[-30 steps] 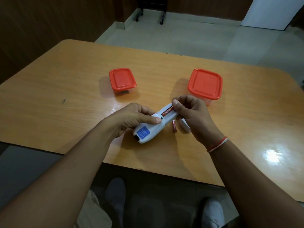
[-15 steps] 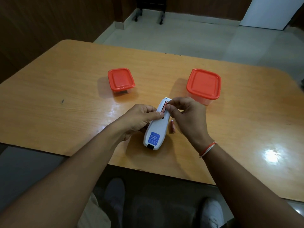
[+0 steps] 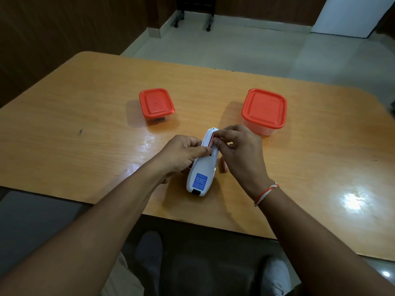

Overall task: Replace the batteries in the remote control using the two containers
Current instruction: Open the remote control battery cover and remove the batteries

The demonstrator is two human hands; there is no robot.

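Observation:
A white remote control [image 3: 203, 167] lies back-up on the table, blue label near me, battery bay open at its far end. My left hand [image 3: 181, 154] grips its left side. My right hand [image 3: 237, 150] pinches a red battery [image 3: 211, 143] that sits in the bay. A second red battery [image 3: 223, 165] lies loose on the table just right of the remote, partly under my right hand. The small container [image 3: 156, 105] with an orange lid stands at the back left and the larger container [image 3: 264, 110] with an orange lid at the back right, both closed.
The wooden table [image 3: 85, 129] runs wide to both sides, its near edge just below the remote. Beyond it is tiled floor with the wheeled legs of some furniture [image 3: 192, 20]. My knees and shoes [image 3: 275, 276] show under the table edge.
The remote has swung from a slanted position to pointing straight away from me. My right hand moved left onto the battery in the bay. Little has changed in the last half second.

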